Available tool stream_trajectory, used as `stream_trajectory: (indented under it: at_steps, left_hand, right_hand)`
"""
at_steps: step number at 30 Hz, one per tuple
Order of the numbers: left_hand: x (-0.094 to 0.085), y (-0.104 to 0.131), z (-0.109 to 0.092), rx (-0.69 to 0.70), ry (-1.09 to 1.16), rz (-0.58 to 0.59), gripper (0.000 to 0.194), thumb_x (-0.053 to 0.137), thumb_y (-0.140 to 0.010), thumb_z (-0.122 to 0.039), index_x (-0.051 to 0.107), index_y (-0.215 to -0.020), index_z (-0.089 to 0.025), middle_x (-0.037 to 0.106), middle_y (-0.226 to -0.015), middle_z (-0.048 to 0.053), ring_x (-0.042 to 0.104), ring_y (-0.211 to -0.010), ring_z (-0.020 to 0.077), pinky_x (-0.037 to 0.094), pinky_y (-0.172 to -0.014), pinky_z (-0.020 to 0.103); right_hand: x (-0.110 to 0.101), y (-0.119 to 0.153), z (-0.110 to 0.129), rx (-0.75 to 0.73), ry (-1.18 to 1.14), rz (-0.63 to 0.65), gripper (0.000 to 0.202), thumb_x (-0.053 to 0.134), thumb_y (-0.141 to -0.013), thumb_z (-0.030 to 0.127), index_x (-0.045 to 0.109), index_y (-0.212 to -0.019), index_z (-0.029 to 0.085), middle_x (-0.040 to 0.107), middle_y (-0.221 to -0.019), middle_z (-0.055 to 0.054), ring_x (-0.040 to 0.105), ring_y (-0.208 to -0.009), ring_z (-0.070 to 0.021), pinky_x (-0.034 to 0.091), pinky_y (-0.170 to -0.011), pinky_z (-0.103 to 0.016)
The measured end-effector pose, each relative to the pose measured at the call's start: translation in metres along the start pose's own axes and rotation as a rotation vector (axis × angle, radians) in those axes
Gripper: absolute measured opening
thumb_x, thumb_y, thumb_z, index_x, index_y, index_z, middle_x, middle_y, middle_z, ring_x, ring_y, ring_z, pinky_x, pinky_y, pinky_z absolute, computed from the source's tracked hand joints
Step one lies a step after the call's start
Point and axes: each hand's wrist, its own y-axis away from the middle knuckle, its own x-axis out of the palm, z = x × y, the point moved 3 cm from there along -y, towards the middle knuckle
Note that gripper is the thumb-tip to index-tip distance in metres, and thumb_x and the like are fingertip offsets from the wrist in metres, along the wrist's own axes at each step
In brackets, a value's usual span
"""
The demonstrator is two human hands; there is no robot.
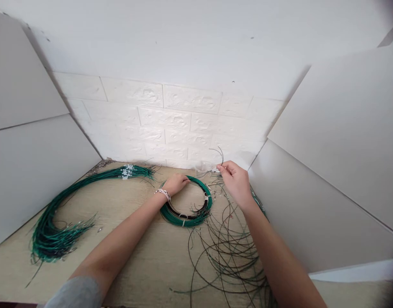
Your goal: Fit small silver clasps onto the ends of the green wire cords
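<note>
A coil of green and black wire (pixel 204 187), tied with white bands, lies flat in the middle of the table. My left hand (pixel 176 184) rests on the coil's upper left side, its fingers closed around the wire there. Up by the back wall, my right hand (pixel 234 177) pinches a thin dark wire (pixel 221 155), whose ends curve upward above the fingertips. Below and beside the right forearm spreads a loose tangle of dark wires (pixel 228 248), partly hidden by that arm.
A thick bundle of green wires (pixel 52 214) with white tags (pixel 127 171) curves along the left side. A clear plastic bag (pixel 204 166) sits against the white brick-patterned wall (pixel 180 107). Pale panels (pixel 325 201) stand on both sides of the wooden table (pixel 141 256).
</note>
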Motion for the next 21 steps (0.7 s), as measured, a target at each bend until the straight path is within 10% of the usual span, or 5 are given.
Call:
stream_trajectory:
  at_steps: [21]
  left_hand:
    - [0.000,0.000,0.009,0.007,-0.074,0.011,0.036,0.038,-0.082,-0.039,0.066,-0.086,-0.015,0.066,-0.084,0.007,0.055,-0.073,0.0186,0.038,-0.067,0.026]
  right_hand:
    - [-0.125,0.012,0.027,-0.082,-0.079,-0.815,0.026,0.059,-0.072,0.041,0.053,-0.070,0.016,0.045,-0.052,0.001,0.041,-0.042,-0.0097,0.031,-0.042,-0.026]
